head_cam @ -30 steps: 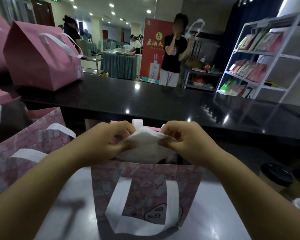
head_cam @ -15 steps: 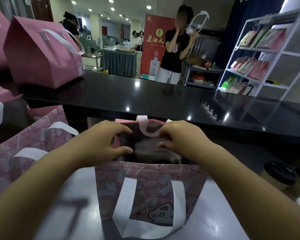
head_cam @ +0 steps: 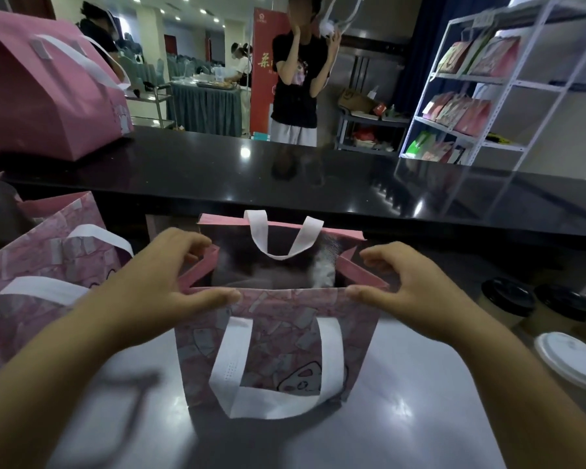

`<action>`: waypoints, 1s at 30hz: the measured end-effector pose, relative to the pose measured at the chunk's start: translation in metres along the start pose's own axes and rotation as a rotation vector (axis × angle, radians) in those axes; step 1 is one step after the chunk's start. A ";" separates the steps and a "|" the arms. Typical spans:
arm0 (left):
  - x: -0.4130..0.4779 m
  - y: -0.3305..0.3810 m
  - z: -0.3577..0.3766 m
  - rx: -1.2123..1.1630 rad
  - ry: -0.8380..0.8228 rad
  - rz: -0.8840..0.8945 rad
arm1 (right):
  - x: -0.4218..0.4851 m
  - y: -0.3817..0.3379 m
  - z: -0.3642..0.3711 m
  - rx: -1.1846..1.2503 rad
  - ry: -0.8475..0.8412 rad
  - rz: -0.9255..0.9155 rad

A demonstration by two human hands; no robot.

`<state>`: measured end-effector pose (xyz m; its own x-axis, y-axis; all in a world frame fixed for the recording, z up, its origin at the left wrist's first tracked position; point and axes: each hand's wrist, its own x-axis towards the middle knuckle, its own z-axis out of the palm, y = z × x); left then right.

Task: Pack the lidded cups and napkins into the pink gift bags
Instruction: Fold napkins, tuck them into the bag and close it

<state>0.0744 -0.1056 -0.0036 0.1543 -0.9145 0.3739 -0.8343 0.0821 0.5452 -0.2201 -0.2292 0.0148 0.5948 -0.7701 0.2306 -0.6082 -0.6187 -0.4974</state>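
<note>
The bag (head_cam: 274, 346) is stood upright mid-worktop, its mouth pinched open at both side edges: left hand (head_cam: 159, 282) on the left, right hand (head_cam: 416, 289) on the right. Something white is seen inside, probably a napkin. The cups (head_cam: 508, 299) are parked at the worktop's right edge, so the right hand is nearer.

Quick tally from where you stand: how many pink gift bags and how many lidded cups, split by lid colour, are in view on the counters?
Pink gift bags: 3
Black-lidded cups: 2 fully seen; a possible third is cut off at the frame edge
White-lidded cups: 1
Total: 6
</note>
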 end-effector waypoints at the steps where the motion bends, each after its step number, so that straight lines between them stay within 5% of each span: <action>1: -0.002 -0.002 0.000 0.013 -0.036 -0.020 | -0.001 0.002 0.000 0.009 -0.066 0.027; 4: -0.002 -0.004 -0.002 0.068 -0.148 -0.045 | 0.002 0.005 0.003 0.087 -0.191 0.086; 12: 0.013 0.008 0.001 0.076 -0.243 -0.059 | 0.017 -0.009 0.011 -0.016 -0.211 0.047; 24: 0.003 0.014 0.020 0.443 0.116 0.091 | 0.007 -0.015 0.029 -0.525 0.118 -0.157; 30: 0.022 0.008 0.006 0.386 -0.154 0.103 | 0.017 -0.011 0.022 -0.440 -0.035 -0.123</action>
<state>0.0683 -0.1275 0.0044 0.0036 -0.9601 0.2795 -0.9826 0.0486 0.1794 -0.1924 -0.2321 0.0058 0.6894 -0.6859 0.2331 -0.6930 -0.7181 -0.0635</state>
